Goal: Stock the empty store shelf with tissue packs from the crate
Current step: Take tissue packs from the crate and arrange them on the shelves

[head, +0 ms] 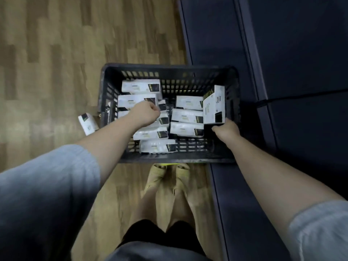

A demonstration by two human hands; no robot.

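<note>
A black plastic crate [169, 72] stands on the wooden floor in front of my feet, holding several white tissue packs with dark labels. My right hand [227, 129] grips one tissue pack [214, 105] by its lower end and holds it upright at the crate's right side. My left hand [146, 113] reaches down into the left half of the crate with its fingers curled over the packs [139, 99] there; what its fingers hold is hidden. The dark blue shelf [282, 53] lies to the right of the crate.
One tissue pack [87, 122] lies on the floor outside the crate's left wall. My feet in tan shoes [169, 176] stand just behind the crate. The shelf's base edge [220, 194] runs along my right leg. Wooden floor [56, 53] spreads to the left.
</note>
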